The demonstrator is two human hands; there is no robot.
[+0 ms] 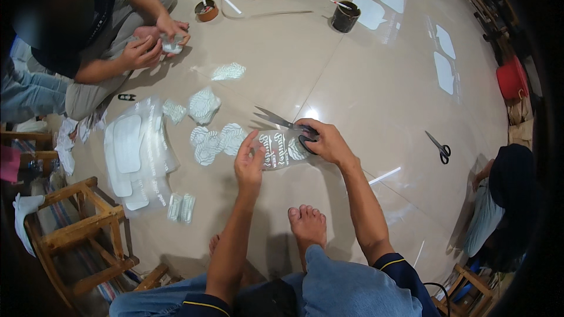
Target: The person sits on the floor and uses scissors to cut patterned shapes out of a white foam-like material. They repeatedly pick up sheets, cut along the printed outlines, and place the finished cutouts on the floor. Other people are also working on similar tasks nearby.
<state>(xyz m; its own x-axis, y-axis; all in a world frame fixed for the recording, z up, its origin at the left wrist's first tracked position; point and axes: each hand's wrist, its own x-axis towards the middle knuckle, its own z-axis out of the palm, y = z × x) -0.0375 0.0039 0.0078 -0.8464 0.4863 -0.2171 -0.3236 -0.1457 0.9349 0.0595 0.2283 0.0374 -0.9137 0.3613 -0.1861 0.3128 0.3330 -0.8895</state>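
Observation:
My left hand (249, 161) grips the left edge of a clear plastic sheet (276, 155) with white printed lettering. A pair of scissors (282, 122) with black handles is in my right hand (329, 144). Its blades are parted and point left, just above the sheet's upper edge; no contact with the sheet can be made out. Right fingers sit in the handle loops, over the sheet's right end. Left of my left hand, several cut pieces with wavy white-green patterns (205, 144) lie on the floor, some in stacks.
Printed plastic sheets (154, 167) lie stacked at left beside a wooden stool (88, 232). At upper left a co-worker's hands (155, 44) hold a small clear piece. A dark can (345, 17), a small tin (206, 10) and other scissors (440, 148) rest on the tiled floor.

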